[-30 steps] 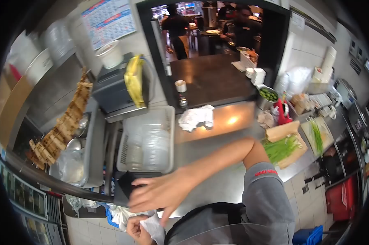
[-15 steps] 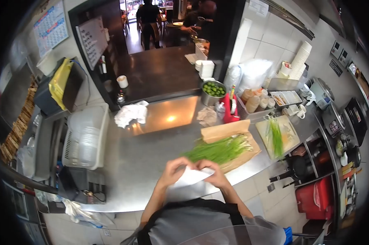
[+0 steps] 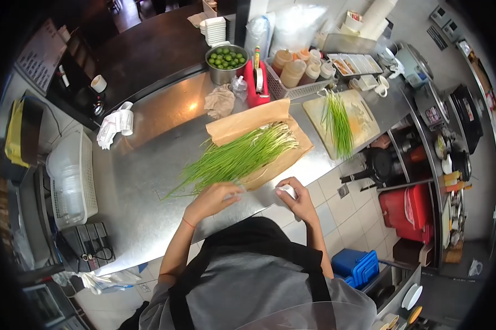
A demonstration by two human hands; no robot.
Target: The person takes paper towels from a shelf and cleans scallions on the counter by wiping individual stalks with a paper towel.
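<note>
A small crumpled white paper (image 3: pixel 287 191) is in my right hand (image 3: pixel 298 201), whose fingers are closed round it at the counter's front edge. My left hand (image 3: pixel 215 199) hovers by the front of the green stalks, its fingers bent and slightly blurred; whether they pinch anything is unclear. A large bunch of long green stalks (image 3: pixel 234 157) lies on brown paper (image 3: pixel 248 122), pale root ends to the right. More green stalks (image 3: pixel 337 125) rest on a cutting board (image 3: pixel 363 118) further right.
Behind the paper stand a metal pot of green limes (image 3: pixel 226 59), a red tape dispenser (image 3: pixel 256 85) and a basket of sauce bottles (image 3: pixel 294 71). A white plastic basket (image 3: pixel 88 176) is at the left; blue bins (image 3: pixel 355 265) stand below right.
My hands have moved apart, and the white paper between them is now a small wad in my right hand. The view has shifted right, toward the green stalks and cutting board.
</note>
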